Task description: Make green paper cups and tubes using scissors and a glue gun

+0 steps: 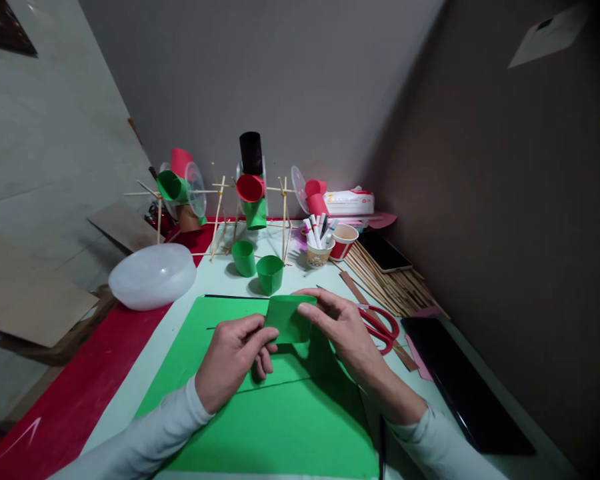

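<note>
My left hand [233, 360] and my right hand [343, 327] together hold a small curled piece of green paper [287, 319] just above a large green paper sheet [275, 407] that lies flat on the table. The left fingers pinch the piece's left edge, while the right fingers wrap over its top and right side. Two finished green paper cups [257, 267] stand upright just beyond the sheet.
Red-handled scissors [383, 327] lie right of my right hand. A white bowl [153, 275] sits upside down at left. Behind stand a stick frame with red, green and black cups [250, 190], a cup of markers [319, 243], bamboo sticks [387, 280], a phone [385, 252] and a black tablet [460, 383].
</note>
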The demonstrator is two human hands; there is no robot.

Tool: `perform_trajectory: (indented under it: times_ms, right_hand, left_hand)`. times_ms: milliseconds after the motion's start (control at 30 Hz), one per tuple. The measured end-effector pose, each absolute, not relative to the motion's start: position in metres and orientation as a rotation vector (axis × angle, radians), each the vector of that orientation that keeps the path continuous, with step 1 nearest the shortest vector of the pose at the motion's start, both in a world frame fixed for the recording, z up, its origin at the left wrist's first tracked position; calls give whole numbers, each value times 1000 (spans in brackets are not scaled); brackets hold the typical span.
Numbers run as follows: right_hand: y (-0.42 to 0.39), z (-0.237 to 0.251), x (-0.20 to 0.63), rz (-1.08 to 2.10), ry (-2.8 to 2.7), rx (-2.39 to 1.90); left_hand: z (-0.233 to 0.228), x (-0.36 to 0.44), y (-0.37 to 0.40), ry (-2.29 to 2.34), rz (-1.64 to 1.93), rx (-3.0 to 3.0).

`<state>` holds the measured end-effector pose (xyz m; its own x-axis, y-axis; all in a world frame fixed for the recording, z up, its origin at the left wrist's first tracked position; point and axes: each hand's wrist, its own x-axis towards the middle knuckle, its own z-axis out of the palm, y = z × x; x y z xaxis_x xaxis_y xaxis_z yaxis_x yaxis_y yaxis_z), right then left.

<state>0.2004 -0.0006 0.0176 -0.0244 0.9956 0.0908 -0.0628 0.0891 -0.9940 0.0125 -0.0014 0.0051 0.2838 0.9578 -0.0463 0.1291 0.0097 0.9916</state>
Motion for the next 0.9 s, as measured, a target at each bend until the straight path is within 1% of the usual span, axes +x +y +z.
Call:
perform_trajectory:
  times_ms: [400, 733, 900]
  right_hand:
    - [-1, 12, 202, 1136, -1146, -1133]
    - [1, 7, 200, 1264, -1226, -1097]
    - [1, 6, 202, 1280, -1286, -1124]
  left_hand:
    - [7, 12, -3, 1026, 777, 1343]
    - [2, 11, 0, 996, 681, 1217]
    - [7, 8, 6, 1013, 696, 1269]
